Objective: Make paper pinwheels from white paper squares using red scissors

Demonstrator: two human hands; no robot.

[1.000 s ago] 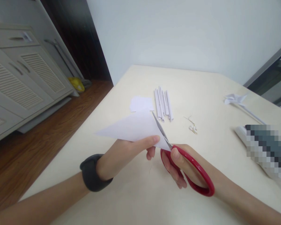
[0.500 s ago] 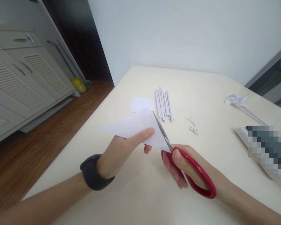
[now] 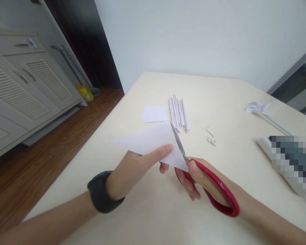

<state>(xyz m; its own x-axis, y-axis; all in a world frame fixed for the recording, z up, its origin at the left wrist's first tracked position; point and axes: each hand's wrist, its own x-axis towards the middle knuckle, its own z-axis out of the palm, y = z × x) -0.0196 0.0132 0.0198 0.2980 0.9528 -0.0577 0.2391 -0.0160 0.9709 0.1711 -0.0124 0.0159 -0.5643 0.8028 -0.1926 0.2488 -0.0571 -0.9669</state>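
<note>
My left hand [image 3: 135, 166] pinches a folded white paper triangle [image 3: 149, 140] above the cream table [image 3: 148, 217], thumb on top and fingers beneath. A dark band wraps that wrist. My right hand [image 3: 201, 180] grips red-handled scissors [image 3: 214, 190], fingers through the loops. The steel blades [image 3: 177, 141] run along the triangle's right edge, pointing away from me.
A small white paper square [image 3: 155, 113] and a bundle of several rolled paper sticks [image 3: 179, 114] lie beyond the hands. Small scraps [image 3: 210, 137] sit to the right. A paper pinwheel [image 3: 258, 108] and a blurred object [image 3: 290, 160] are at the far right. A cabinet [image 3: 20, 92] stands left.
The paper and scissors have shifted slightly right and toward me. The small square behind the triangle is now fully uncovered. The grips are unchanged.
</note>
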